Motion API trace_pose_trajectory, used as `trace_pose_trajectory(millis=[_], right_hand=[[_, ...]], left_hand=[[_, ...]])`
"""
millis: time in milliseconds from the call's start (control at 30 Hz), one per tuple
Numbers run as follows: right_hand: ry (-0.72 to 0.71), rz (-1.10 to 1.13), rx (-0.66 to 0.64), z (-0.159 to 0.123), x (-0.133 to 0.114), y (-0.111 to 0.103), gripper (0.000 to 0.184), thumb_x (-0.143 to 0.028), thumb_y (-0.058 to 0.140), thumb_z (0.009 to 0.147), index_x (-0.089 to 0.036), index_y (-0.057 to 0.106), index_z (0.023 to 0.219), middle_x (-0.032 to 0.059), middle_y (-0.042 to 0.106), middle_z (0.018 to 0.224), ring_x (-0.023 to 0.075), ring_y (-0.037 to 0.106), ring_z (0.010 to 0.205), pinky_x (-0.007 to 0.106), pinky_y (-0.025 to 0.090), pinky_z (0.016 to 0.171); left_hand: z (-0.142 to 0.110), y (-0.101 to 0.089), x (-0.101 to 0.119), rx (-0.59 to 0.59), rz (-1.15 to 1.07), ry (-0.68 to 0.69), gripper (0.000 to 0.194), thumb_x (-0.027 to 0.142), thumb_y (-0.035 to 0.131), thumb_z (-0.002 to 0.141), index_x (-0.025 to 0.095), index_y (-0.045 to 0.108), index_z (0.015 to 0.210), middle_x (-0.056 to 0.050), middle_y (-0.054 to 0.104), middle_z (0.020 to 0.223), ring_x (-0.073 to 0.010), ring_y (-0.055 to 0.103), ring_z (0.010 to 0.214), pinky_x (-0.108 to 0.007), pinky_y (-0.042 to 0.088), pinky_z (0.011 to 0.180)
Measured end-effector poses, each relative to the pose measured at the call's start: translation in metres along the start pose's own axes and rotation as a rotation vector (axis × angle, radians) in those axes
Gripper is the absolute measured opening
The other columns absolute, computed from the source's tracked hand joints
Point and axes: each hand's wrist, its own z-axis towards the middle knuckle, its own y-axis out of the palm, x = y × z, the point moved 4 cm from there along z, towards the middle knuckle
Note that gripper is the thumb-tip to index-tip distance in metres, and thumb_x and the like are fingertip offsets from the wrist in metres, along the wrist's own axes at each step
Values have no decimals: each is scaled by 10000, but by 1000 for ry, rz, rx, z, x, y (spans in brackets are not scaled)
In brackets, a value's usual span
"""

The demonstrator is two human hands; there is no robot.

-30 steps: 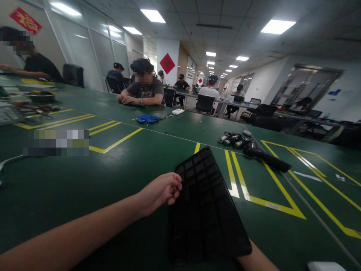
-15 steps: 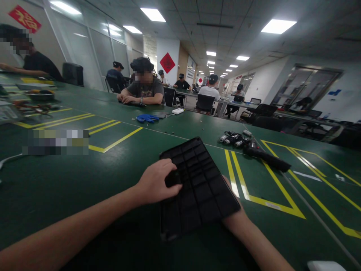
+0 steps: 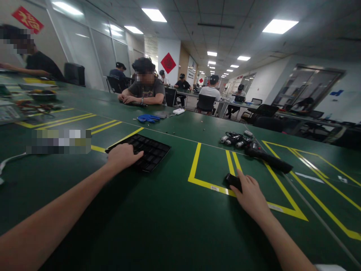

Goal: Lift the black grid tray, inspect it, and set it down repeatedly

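Note:
A black compartment tray [image 3: 152,150], divided into a grid of squares, lies on the green tabletop left of centre. My left hand [image 3: 122,156] grips its near left side, the thumb over the grid and the other fingers partly hidden. To the right, my right hand [image 3: 251,192] is closed around a small black object [image 3: 233,181] with a rounded end. That object is just above or on the yellow tape outline [image 3: 205,185]; I cannot tell whether it touches the table. Its kind is not clear, since the hand covers part of it.
Beyond my right hand lies a cluster of silver and black cylindrical parts with cables [image 3: 237,139] and a long black piece [image 3: 270,161]. A blue glove [image 3: 148,118] and a white box [image 3: 178,111] lie farther off. A person [image 3: 146,84] sits across the table.
The tray, earlier tilted up between both hands at the centre, has moved left and down to the table with my left hand. My right hand has left it and moved right, holding the black object.

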Motion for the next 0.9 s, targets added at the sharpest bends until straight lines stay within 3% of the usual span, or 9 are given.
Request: trace_pose_trajectory(millis=[100, 167, 233, 333, 467, 567, 700, 800, 900], right_hand=[[-39, -2, 92, -5, -16, -9, 594, -384, 442, 817, -51, 391, 1305, 166, 454, 1319, 355, 290, 1277, 503, 280, 1046], [-85, 70, 83, -14, -38, -13, 579, -407, 409, 836, -84, 385, 1317, 136, 429, 1354, 324, 252, 1311, 496, 273, 1061], [-191, 141, -16, -28, -68, -12, 567, -434, 379, 852, -146, 363, 1340, 86, 395, 1395, 288, 222, 1338, 505, 257, 1074], [-374, 186, -196, -52, -109, -8, 565, -442, 343, 869, -199, 294, 1378, 32, 311, 1454, 262, 189, 1357, 509, 202, 1097], [-495, 179, -344, -70, -129, -4, 548, -471, 250, 894, -224, 283, 1382, 30, 263, 1472, 278, 182, 1357, 562, 128, 1091], [-510, 164, -309, -63, -121, -8, 512, -457, 254, 899, -247, 330, 1360, 21, 306, 1456, 263, 216, 1349, 545, 160, 1090], [-371, 46, -24, -32, -79, -19, 493, -419, 290, 896, -207, 389, 1330, 45, 353, 1433, 260, 197, 1354, 512, 190, 1091], [-162, -91, 137, -13, -35, -19, 513, -397, 319, 881, -134, 415, 1310, 108, 367, 1417, 333, 175, 1347, 573, 181, 1065], [-57, -87, 13, -5, -7, -4, 534, -405, 331, 867, -112, 420, 1304, 127, 435, 1362, 365, 264, 1301, 582, 238, 1037]], left_hand=[[-16, -14, 23, 217, -144, 144, 418, 245, 308, 843, 18, 596, 1045, -202, 611, 954, -304, 568, 928, -412, 438, 812], [-36, -15, 49, 237, -248, 264, 441, 88, 266, 812, 57, 543, 1154, -142, 609, 975, -222, 572, 915, -343, 453, 823], [-60, -6, 81, 150, -369, 462, 484, 9, 284, 769, 104, 543, 1167, -102, 609, 1015, -172, 571, 927, -299, 455, 848], [-89, 15, 118, -24, -459, 745, 548, -43, 307, 729, 132, 542, 1193, -105, 546, 1227, -190, 481, 1149, -358, 376, 987], [-90, 36, 126, -210, -427, 807, 580, -30, 320, 756, 198, 499, 1258, -60, 411, 1399, -193, 325, 1304, -421, 270, 1071], [-87, 29, 122, -158, -403, 786, 467, 80, 339, 850, 195, 475, 1281, -62, 397, 1410, -196, 296, 1320, -439, 229, 1087], [-118, -1, 130, -61, -412, 871, 469, 226, 428, 876, 227, 387, 1343, -38, 284, 1468, -234, 165, 1365, -497, 108, 1105], [-158, -15, 143, -286, -481, 1062, 562, 341, 494, 857, 268, 309, 1382, -33, 269, 1471, -250, 203, 1353, -488, 130, 1106], [-184, -22, 151, -476, -509, 1156, 602, 385, 493, 856, 237, 279, 1399, -62, 252, 1473, -249, 238, 1341, -439, 196, 1102]])
